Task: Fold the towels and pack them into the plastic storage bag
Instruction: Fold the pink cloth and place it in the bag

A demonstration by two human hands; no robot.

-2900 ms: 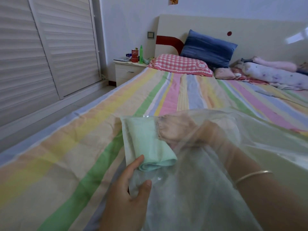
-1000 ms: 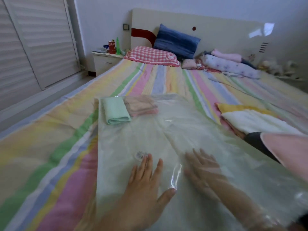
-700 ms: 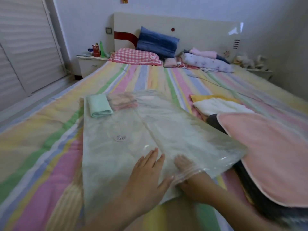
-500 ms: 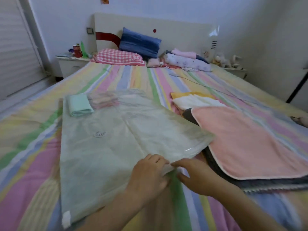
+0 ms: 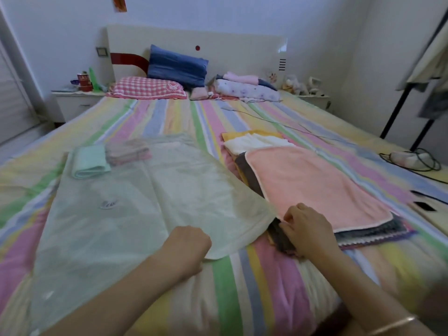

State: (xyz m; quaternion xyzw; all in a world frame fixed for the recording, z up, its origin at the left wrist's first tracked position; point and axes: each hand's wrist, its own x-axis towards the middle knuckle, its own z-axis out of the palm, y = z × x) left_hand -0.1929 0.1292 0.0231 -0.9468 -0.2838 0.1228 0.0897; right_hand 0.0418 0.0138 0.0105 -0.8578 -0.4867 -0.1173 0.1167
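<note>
The clear plastic storage bag [image 5: 145, 202] lies flat on the striped bed. A folded green towel [image 5: 89, 161] and a folded pink striped towel [image 5: 128, 151] sit inside it at its far end. My left hand [image 5: 186, 248] is curled on the bag's near edge and grips it. To the right a pink towel [image 5: 315, 185] lies spread on a dark grey towel [image 5: 371, 232], with a white towel [image 5: 257, 141] and a yellow one [image 5: 242, 135] behind. My right hand [image 5: 308, 231] pinches the pink towel's near left corner.
Pillows [image 5: 177, 66] and bundled bedding [image 5: 247, 89] lie at the headboard. A nightstand [image 5: 75, 103] stands at the far left. A cable coil [image 5: 412, 160] and a black device [image 5: 424, 206] lie at the bed's right side, by a dark rack [image 5: 397, 112].
My right hand came out of the bag and moved right to the pink towel's corner. My left hand slid back along the bag to its near edge. The view swung right.
</note>
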